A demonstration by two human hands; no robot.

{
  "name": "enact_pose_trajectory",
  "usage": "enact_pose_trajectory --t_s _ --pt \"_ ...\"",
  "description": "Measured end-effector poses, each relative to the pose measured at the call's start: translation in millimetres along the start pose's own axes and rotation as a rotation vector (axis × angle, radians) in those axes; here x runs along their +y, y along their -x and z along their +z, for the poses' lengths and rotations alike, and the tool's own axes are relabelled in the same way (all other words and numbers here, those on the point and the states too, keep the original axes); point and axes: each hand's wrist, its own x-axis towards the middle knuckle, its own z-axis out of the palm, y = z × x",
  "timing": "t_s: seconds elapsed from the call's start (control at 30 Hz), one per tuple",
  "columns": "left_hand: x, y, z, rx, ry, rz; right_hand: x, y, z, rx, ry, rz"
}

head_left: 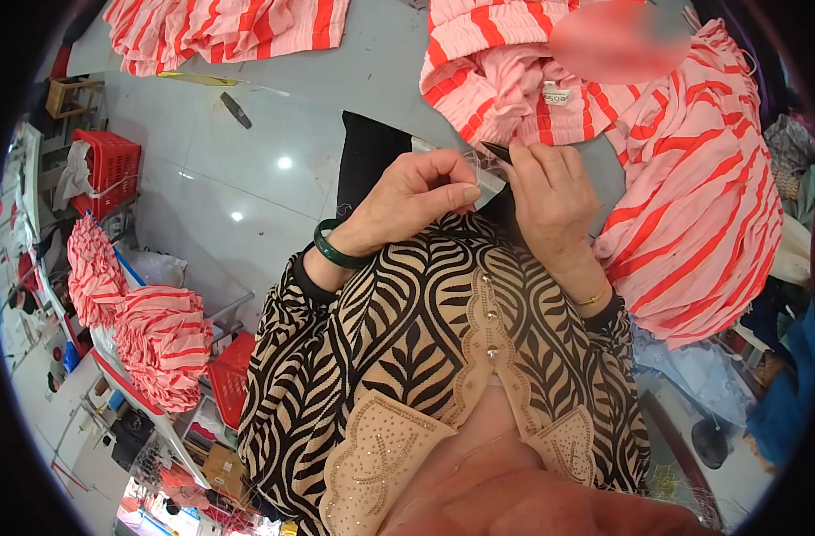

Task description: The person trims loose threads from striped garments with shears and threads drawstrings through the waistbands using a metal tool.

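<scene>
My left hand (423, 195), with a green bangle on its wrist, is closed in a pinch in front of my chest. Fine pale threads show by its fingertips, but what it grips is too small to make out. My right hand (553, 198) is wrapped round a small dark pointed tool (496, 152), its tip toward the left hand. The tool's exact kind is mostly hidden by the fingers. Just beyond both hands lies a pink garment with red stripes (465, 89), gathered at its elastic edge, with a white label (556, 93).
More striped garments lie at the right (693, 214) and on the grey table's far side (238, 31). Lower left, striped bundles (162, 344) sit near a red crate (233, 380). Another red basket (112, 170) stands farther off. A dark object (236, 111) lies upper left.
</scene>
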Motion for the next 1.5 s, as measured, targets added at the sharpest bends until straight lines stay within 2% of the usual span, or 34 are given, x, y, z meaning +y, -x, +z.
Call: enact_pose_trajectory --t_s 0.17,0.2,0.27,0.37,0.4,0.43,0.5,0.67,0.8,0.9,1.0,1.07,1.1,1.17,1.2,1.3,1.33,1.43,1.5 --pt "0 38 -48 -0.043 -0.491 -0.083 9 -2 -3 0.054 -0.113 0.083" --pt "-23 72 -75 0.384 -1.179 0.053 14 0 -7 0.047 -0.212 0.213" --pt "-24 88 -83 0.864 -2.061 0.018 21 3 -14 0.033 -0.416 0.479" --pt "-14 87 -65 0.863 -1.135 0.246 22 1 -12 0.072 -0.655 0.582" --pt "-17 76 -55 0.813 -1.005 0.345 25 4 -6 0.089 -0.739 0.566" --pt "-10 58 -36 0.776 -1.099 0.537 24 6 -5 0.073 -0.741 0.573" --pt "0 25 -10 0.645 -1.217 0.728 22 8 -5 0.045 -0.74 0.59" --pt "-2 -26 5 0.46 -1.432 0.708 21 22 -11 -0.028 -0.758 0.649" --pt "-4 -17 11 0.265 -1.115 0.633 11 27 -20 -0.055 -0.707 0.728" --pt "-7 -13 12 0.223 -0.924 0.616 17 27 -12 -0.054 -0.444 0.375" --pt "-5 -10 13 0.21 -0.804 0.57 18 19 -6 -0.019 -0.272 0.157" --pt "-2 -8 15 0.164 -0.757 0.55 19 16 -3 0.009 -0.273 0.151" --pt "1 -4 12 0.036 -0.816 0.496 20 15 -3 0.02 -0.271 0.148" --pt "7 9 0 -0.216 -0.926 0.382 21 17 -6 0.04 -0.556 0.413" --pt "2 17 -9 -0.256 -1.047 0.279 21 18 -7 0.05 -0.701 0.549" --pt "1 32 -13 0.125 -1.794 0.131 30 21 -12 -0.124 -0.606 0.617" --pt "5 32 -15 0.196 -1.772 0.186 26 18 -12 -0.19 -0.618 0.658" --pt "24 16 2 0.397 -1.472 0.586 14 7 2 -0.173 -0.451 0.504" --pt "24 1 3 0.401 -1.403 0.621 17 2 14 -0.234 -0.334 0.448"
